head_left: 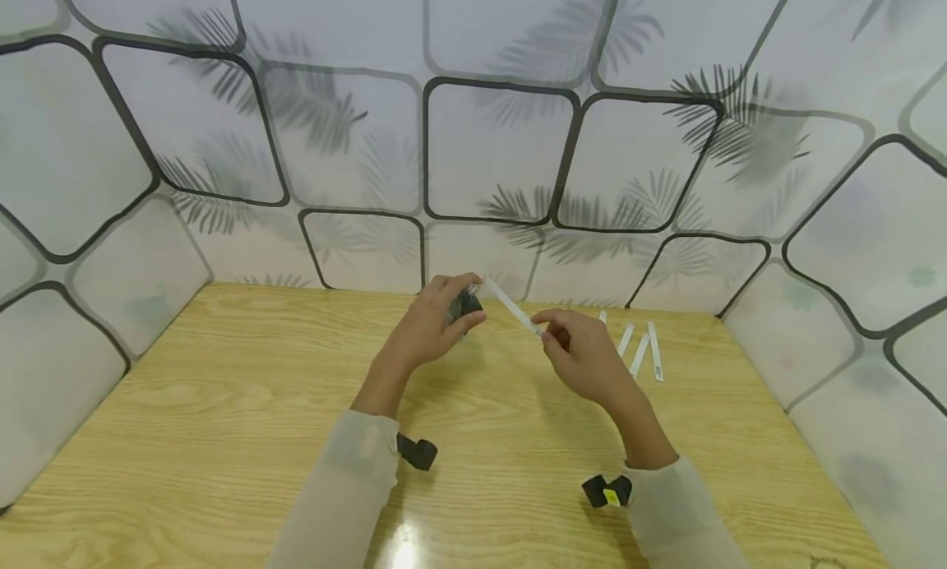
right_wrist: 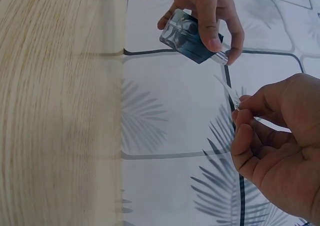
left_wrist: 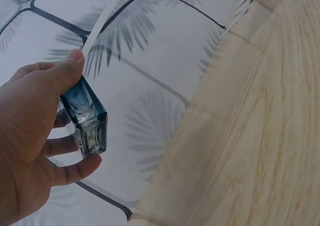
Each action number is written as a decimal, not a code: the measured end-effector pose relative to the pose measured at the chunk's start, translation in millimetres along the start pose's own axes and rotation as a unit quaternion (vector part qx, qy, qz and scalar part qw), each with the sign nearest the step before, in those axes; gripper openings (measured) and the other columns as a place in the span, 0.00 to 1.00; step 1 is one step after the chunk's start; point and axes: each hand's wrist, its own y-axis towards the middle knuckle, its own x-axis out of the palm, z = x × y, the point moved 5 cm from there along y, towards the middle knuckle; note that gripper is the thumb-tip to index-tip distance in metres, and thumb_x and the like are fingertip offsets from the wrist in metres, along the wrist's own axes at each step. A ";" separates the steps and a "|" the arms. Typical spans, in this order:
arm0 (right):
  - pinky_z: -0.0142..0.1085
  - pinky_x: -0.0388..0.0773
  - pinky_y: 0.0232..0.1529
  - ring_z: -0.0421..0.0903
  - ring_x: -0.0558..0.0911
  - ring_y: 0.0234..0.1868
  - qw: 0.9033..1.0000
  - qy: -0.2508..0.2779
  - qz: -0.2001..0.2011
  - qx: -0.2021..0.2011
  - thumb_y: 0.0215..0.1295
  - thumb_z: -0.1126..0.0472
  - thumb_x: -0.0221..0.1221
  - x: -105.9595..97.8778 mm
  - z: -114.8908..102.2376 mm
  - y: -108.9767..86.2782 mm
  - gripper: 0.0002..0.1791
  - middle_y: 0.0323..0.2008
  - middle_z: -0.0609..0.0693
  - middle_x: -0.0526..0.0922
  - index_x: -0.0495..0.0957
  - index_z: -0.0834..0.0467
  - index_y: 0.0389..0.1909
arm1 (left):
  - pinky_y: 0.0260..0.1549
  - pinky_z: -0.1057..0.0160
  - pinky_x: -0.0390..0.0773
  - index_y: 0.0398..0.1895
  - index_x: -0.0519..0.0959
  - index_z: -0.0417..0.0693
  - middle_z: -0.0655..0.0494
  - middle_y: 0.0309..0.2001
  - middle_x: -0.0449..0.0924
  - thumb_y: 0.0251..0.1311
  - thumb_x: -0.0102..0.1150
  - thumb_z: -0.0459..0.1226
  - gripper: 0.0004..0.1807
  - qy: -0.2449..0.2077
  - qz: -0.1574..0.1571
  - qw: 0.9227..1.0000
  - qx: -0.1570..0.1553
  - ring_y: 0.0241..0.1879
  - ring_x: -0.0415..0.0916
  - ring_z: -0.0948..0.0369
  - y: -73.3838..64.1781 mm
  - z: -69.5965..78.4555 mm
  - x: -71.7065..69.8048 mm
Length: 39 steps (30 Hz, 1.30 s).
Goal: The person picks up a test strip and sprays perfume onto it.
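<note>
A person in pale sleeves (head_left: 336, 487) sits or stands, I cannot tell which, at a wood-grained table (head_left: 222, 429), holding up a small glass bottle (left_wrist: 86, 110), clear at its base and deep blue higher up. The bottle is in the left hand (head_left: 436, 318), off the tabletop, leaning with its top toward the person's other hand. That left hand grips it from the side, thumb and fingers curled about the glass, one fingertip by the silver neck (right_wrist: 220, 58). To the right of the bottle, the right hand (head_left: 580, 351) closes in a narrow pinch, thumb and forefinger holding one end of a slim white strip (head_left: 512, 307). The strip slants up toward the bottle, its free end near the neck; whether the two touch, I cannot tell. Farther right of the bottle, past the right hand, four loose white strips (head_left: 655, 351) lie near one another, one bearing small dark print. Nearer the person than the bottle, a black device (head_left: 418, 454) sits at each wrist. Behind the bottle rises a whitish wall covering (head_left: 355, 18) patterned with rounded dark outlines and grey feathery leaves.
</note>
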 end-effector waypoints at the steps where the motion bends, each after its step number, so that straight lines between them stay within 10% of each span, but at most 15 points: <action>1: 0.34 0.72 0.21 0.38 0.71 0.18 1.000 -0.001 0.002 -0.003 0.72 0.72 0.56 -0.2 -0.3 -0.2 0.13 0.26 0.49 0.81 0.83 0.65 0.54 | 0.52 0.40 0.78 0.74 0.67 0.55 0.40 0.63 0.71 0.73 0.59 0.50 0.30 0.002 0.002 1.000 -0.001 0.56 0.75 0.43 -0.1 -0.4 -0.2; 39: 0.35 0.73 0.21 0.39 0.73 0.19 1.000 -0.003 0.002 0.005 0.73 0.71 0.56 2.8 6.9 -1.6 0.13 0.27 0.46 0.81 0.83 0.64 0.54 | 0.55 0.41 0.78 0.74 0.68 0.55 0.43 0.63 0.71 0.73 0.59 0.50 0.30 0.004 0.021 1.000 0.008 0.59 0.74 0.44 0.3 -1.1 1.3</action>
